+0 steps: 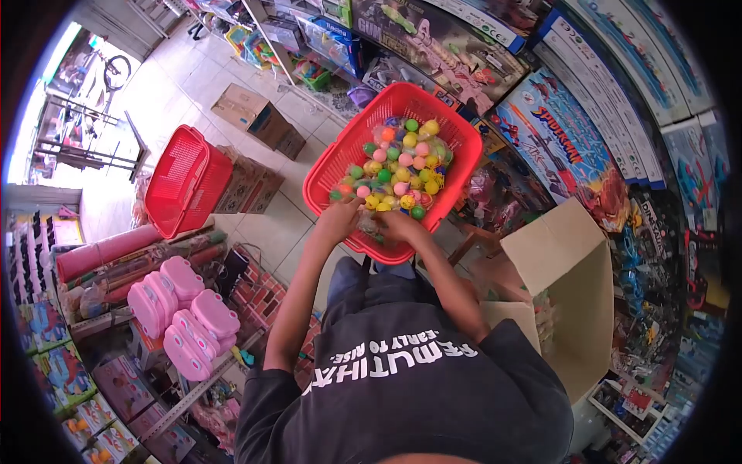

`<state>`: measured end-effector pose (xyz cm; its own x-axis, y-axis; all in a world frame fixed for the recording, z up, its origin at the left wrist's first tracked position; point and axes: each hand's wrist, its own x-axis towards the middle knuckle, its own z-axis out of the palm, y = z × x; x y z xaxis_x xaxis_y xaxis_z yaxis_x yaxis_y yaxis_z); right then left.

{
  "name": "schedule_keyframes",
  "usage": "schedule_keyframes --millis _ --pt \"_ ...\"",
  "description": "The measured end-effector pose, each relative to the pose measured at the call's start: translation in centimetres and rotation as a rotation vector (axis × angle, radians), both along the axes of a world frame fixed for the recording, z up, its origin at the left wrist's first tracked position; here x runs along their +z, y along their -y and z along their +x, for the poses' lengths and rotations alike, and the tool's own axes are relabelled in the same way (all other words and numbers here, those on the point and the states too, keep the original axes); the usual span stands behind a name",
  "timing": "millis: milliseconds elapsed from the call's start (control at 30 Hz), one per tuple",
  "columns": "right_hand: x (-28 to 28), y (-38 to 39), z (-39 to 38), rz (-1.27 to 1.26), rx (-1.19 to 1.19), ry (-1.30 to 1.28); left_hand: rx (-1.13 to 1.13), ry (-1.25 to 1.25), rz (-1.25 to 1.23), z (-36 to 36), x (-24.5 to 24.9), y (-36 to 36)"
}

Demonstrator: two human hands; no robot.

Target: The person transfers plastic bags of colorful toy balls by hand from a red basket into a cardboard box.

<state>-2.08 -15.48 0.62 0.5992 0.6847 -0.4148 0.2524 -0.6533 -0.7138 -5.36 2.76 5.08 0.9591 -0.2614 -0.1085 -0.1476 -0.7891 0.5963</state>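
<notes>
In front of my body is a red plastic basket (323,172) with perforated walls. Inside lie small colourful balls (403,159) in yellow, green, pink and orange, packed in clear plastic bags. My left hand (338,220) reaches over the near left side of the basket, its fingers bent against the clear plastic bag (369,226) at the near end. My right hand (399,226) is beside it inside the near rim, fingers curled on the same plastic. The two hands are close together, and their fingertips are partly hidden.
An open cardboard box (576,309) stands at my right. To the left are another red basket (185,182), pink cases (185,317) and rolled sheets (116,251). A closed carton (259,120) sits on the tiled floor. Boxed toys (556,139) line the right side.
</notes>
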Motion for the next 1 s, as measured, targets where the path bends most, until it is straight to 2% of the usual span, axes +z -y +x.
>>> schedule_keyframes --millis 33,100,167,233,300,433,500,533,600,633,667,733,933,1000 --pt "-0.3 0.1 0.1 -0.001 0.005 -0.005 -0.020 -0.088 0.088 0.4 -0.4 -0.1" --pt "-0.2 0.6 0.3 0.233 -0.088 -0.065 -0.015 -0.154 0.151 1.2 -1.0 0.1" --pt "0.4 0.8 0.5 0.246 -0.118 -0.034 -0.026 -0.223 0.218 1.9 -1.4 0.0" --pt "-0.1 0.9 0.8 0.252 -0.169 -0.009 -0.150 -0.237 0.204 3.0 -2.0 -0.4" --pt "-1.1 0.8 1.4 0.294 -0.265 0.288 -0.217 -0.212 0.191 3.8 -3.1 -0.8" --pt "0.8 0.8 1.3 0.257 -0.344 0.444 -0.292 -0.206 0.183 4.8 -4.0 -1.1" --pt "2.0 0.9 0.8 0.081 -0.354 0.209 -0.325 -0.203 0.121 5.4 -4.3 -1.4" --pt "1.5 0.9 0.5 0.069 -0.360 0.220 -0.341 -0.208 0.068 5.8 -4.6 -1.4" --pt "0.5 0.2 -0.7 -0.150 -0.205 0.341 -0.371 -0.215 0.066 6.2 -5.3 -1.5" --pt "0.7 -0.2 -1.0 -0.325 -0.142 0.256 -0.394 -0.228 0.074 6.2 -5.4 -1.7" --pt "0.5 -0.6 -1.6 -0.329 -0.147 0.263 -0.398 -0.220 0.073 6.1 -5.8 -1.8" --pt "-0.2 -1.4 -2.7 -0.420 -0.159 0.496 -0.438 -0.154 0.105 6.2 -6.6 -1.9" --pt "-2.2 -3.0 -2.8 -0.566 -0.217 0.624 -0.531 -0.166 0.101 6.9 -7.5 -2.7" --pt "-2.9 -3.1 -2.2 -0.573 -0.243 0.533 -0.527 -0.215 0.079 6.8 -7.4 -2.9"
